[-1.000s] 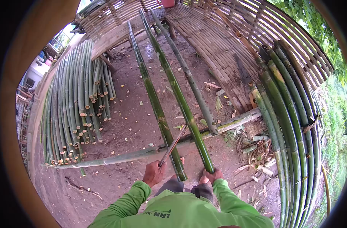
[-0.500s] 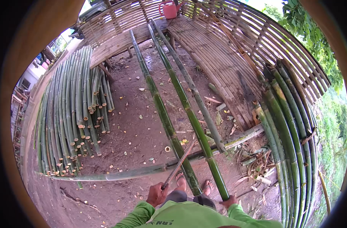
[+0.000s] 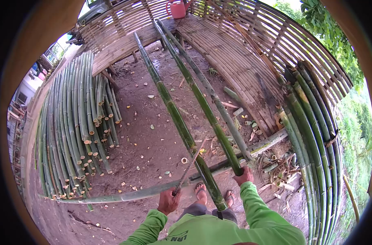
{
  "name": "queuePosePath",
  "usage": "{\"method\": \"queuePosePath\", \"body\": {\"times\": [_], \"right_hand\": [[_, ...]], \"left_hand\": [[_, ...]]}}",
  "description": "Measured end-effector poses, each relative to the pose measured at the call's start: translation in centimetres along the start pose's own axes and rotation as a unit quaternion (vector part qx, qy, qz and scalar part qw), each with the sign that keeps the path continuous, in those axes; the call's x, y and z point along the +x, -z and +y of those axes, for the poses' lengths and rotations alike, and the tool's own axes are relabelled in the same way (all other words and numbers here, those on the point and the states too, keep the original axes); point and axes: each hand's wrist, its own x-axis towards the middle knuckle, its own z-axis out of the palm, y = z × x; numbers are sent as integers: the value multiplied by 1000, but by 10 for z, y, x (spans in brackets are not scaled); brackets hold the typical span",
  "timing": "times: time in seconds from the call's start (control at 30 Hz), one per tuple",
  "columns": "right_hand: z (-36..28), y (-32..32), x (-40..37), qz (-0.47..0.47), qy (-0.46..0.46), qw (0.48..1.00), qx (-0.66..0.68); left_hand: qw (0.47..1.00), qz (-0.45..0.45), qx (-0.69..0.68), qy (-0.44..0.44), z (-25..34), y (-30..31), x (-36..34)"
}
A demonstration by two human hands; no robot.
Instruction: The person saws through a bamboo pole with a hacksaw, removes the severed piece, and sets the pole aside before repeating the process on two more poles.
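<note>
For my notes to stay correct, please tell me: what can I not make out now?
- Grip end of the tool, head view: covered by the left hand.
- Near cut face of the held pole, head view: hidden at the right hand.
- Near ends of the right pile, head view: cut off below.
- Top of the red can, head view: cut off above.

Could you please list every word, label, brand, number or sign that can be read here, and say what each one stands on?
"LRN" (best reading; small and distorted, so the letters are uncertain): dark print on the front of the green shirt.
I can read no other text, including on the red watering can.
</note>
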Motion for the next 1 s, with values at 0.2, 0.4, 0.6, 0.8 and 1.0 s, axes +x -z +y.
{"method": "queuePosePath", "body": {"times": [0.2,0.4,0.6,0.8,1.0], "right_hand": [[-1,15,13,-47,9,998,-34],[-19,29,80,39,37,995,-84],[30,13,145,-170,-31,983,-56],[-27,43,106,-103,-15,992,-74],[73,-25,121,-180,-78,969,153]], "left_hand": [[999,-46,2,13,-21,16,-12],[998,-67,3,-6,-26,23,-4],[998,-55,16,-15,-18,25,-1],[999,-33,15,4,-13,14,-10],[998,-16,-5,53,-9,-1,-24]]}}
